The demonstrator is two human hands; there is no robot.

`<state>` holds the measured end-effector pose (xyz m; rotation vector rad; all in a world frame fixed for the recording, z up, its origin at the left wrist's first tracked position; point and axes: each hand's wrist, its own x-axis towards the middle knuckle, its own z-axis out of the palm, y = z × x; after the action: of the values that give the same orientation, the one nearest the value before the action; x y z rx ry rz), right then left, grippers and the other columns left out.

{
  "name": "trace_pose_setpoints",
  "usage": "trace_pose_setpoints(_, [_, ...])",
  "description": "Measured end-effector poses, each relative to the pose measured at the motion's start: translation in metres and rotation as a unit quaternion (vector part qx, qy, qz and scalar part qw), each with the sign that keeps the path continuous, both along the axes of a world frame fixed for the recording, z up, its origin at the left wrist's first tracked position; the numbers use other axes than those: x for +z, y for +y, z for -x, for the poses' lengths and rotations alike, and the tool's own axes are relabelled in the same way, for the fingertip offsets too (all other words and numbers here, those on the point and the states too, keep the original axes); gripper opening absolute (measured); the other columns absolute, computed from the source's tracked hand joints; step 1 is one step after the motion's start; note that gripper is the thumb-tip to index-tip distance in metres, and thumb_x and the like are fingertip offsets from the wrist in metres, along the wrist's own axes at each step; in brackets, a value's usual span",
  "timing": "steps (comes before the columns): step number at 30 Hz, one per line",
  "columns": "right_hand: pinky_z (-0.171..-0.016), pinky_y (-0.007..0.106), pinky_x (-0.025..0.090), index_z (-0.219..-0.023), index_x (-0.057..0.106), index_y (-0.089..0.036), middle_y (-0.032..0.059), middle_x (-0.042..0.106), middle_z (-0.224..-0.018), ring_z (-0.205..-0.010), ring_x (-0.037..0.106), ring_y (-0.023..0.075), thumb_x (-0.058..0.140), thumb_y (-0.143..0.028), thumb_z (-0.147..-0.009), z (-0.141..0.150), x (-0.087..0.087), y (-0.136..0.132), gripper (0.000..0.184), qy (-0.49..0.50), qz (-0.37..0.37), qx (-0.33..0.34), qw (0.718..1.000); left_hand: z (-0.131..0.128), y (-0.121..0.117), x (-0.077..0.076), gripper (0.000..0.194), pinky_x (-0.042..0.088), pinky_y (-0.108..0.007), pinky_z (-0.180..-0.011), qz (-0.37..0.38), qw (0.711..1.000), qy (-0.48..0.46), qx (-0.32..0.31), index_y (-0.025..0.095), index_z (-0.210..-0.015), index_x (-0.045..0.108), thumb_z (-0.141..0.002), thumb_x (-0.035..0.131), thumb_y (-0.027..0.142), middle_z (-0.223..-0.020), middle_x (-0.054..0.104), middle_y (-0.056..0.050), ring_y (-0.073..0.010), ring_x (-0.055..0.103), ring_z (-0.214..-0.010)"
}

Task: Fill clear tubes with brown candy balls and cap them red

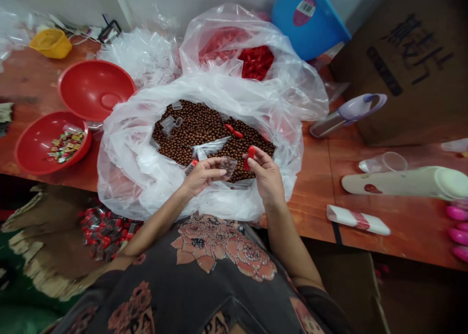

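One clear container (229, 167) pinched by fingers of left hand (203, 176); red piece (251, 152) clamped in fingers of right hand (269, 179). Light grip above brown balls (197, 134) should avoid crushing either.

The reddish-brown tabletop (314, 205) bears a translucent plastic bag (122, 151) covering part of its front edge, two red bowls (87, 83) farther left, and a cardboard box (395, 109) toward the back edge.
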<state>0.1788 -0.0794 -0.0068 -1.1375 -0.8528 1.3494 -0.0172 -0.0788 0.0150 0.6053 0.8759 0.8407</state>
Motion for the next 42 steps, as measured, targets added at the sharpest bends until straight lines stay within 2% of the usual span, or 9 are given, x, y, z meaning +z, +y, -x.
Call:
trace_pose_setpoints(6, [-0.079, 0.027, 0.057, -0.115, 0.061, -0.032, -0.0039, 0.067, -0.095, -0.090, 0.065, 0.0132, 0.081, -0.034, -0.070, 0.003, 0.007, 0.000, 0.049, 0.028, 0.010, -0.050, 0.998, -0.003, 0.002, -0.008, 0.042, 0.054, -0.035, -0.085, -0.011, 1.000, -0.002, -0.001, 0.014, -0.103, 0.072, -0.063, 0.081, 0.016, -0.105, 0.073, -0.009, -0.0171, 0.068, -0.088])
trace_pose_setpoints(10, [-0.079, 0.028, 0.058, -0.091, 0.061, -0.028, -0.0047, 0.064, -0.090, -0.084, 0.063, 0.0116, 0.083, -0.035, -0.067, 0.004, 0.012, 0.000, 0.034, 0.037, -0.006, -0.086, 0.996, -0.006, 0.000, -0.010, 0.041, 0.054, -0.034, -0.085, -0.029, 0.999, 0.009, -0.012, 0.016, -0.105, 0.072, -0.065, 0.081, 0.018, -0.105, 0.072, -0.007, -0.0157, 0.067, -0.087])
trace_pose_setpoints(15, [-0.087, 0.032, 0.055, -0.077, 0.058, -0.025, -0.0040, 0.067, -0.092, -0.087, 0.064, 0.0122, 0.079, -0.030, -0.073, 0.010, 0.014, -0.003, 0.022, 0.028, -0.036, -0.059, 0.997, -0.012, 0.002, -0.014, 0.041, 0.053, -0.034, -0.086, -0.052, 0.998, 0.022, -0.037, 0.016, -0.106, 0.071, -0.067, 0.081, 0.023, -0.106, 0.072, -0.008, -0.0158, 0.067, -0.088])
trace_pose_setpoints(19, [-0.090, 0.036, 0.053, -0.086, 0.071, -0.027, -0.0016, 0.071, -0.092, -0.088, 0.065, 0.0156, 0.079, -0.031, -0.074, 0.009, 0.015, -0.007, 0.015, -0.072, -0.057, -0.040, 0.995, -0.013, 0.003, -0.012, 0.041, 0.052, -0.033, -0.087, -0.097, 0.992, 0.053, -0.055, 0.016, -0.109, 0.071, -0.071, 0.080, 0.027, -0.106, 0.072, -0.008, -0.0163, 0.066, -0.090])
trace_pose_setpoints(24, [-0.092, 0.041, 0.052, -0.096, 0.078, -0.034, 0.0000, 0.074, -0.099, -0.095, 0.066, 0.0199, 0.074, -0.033, -0.081, -0.001, 0.022, -0.012, 0.016, -0.206, -0.125, 0.041, 0.970, -0.008, 0.000, -0.005, 0.037, 0.052, -0.031, -0.086, -0.136, 0.984, 0.102, -0.057, 0.016, -0.107, 0.072, -0.072, 0.078, 0.026, -0.105, 0.073, -0.007, -0.0158, 0.067, -0.089])
trace_pose_setpoints(27, [-0.093, 0.041, 0.052, -0.108, 0.075, -0.035, -0.0001, 0.074, -0.103, -0.095, 0.066, 0.0196, 0.072, -0.034, -0.083, -0.007, 0.021, -0.013, 0.026, -0.224, -0.110, 0.072, 0.966, -0.005, -0.002, -0.004, 0.037, 0.052, -0.030, -0.084, -0.138, 0.983, 0.103, -0.058, 0.017, -0.109, 0.073, -0.074, 0.078, 0.027, -0.106, 0.073, -0.007, -0.0151, 0.067, -0.088])
trace_pose_setpoints(31, [-0.087, 0.038, 0.054, -0.126, 0.065, -0.036, 0.0001, 0.070, -0.104, -0.089, 0.063, 0.0172, 0.068, -0.038, -0.085, -0.015, 0.010, -0.009, 0.041, -0.215, -0.074, 0.071, 0.971, -0.003, -0.003, -0.006, 0.038, 0.052, -0.030, -0.085, -0.134, 0.984, 0.099, -0.065, 0.019, -0.111, 0.073, -0.074, 0.077, 0.029, -0.112, 0.072, -0.008, -0.0160, 0.067, -0.093])
trace_pose_setpoints(37, [-0.096, 0.041, 0.049, -0.117, 0.069, -0.034, 0.0030, 0.065, -0.105, -0.103, 0.060, 0.0208, 0.064, -0.026, -0.086, -0.014, 0.009, -0.009, 0.032, -0.316, -0.159, 0.121, 0.927, -0.003, -0.007, -0.007, 0.037, 0.053, -0.029, -0.082, -0.122, 0.984, 0.116, -0.064, 0.020, -0.108, 0.074, -0.073, 0.077, 0.029, -0.106, 0.073, -0.007, -0.0155, 0.067, -0.087])
trace_pose_setpoints(42, [-0.107, 0.047, 0.042, -0.134, 0.057, -0.037, 0.0020, 0.063, -0.132, -0.122, 0.057, 0.0234, 0.057, -0.020, -0.088, -0.007, 0.016, -0.019, 0.049, -0.354, -0.204, 0.153, 0.900, -0.002, -0.009, -0.009, 0.036, 0.052, -0.028, -0.083, -0.135, 0.982, 0.125, -0.052, 0.020, -0.109, 0.075, -0.074, 0.076, 0.029, -0.108, 0.073, -0.007, -0.0151, 0.067, -0.088])
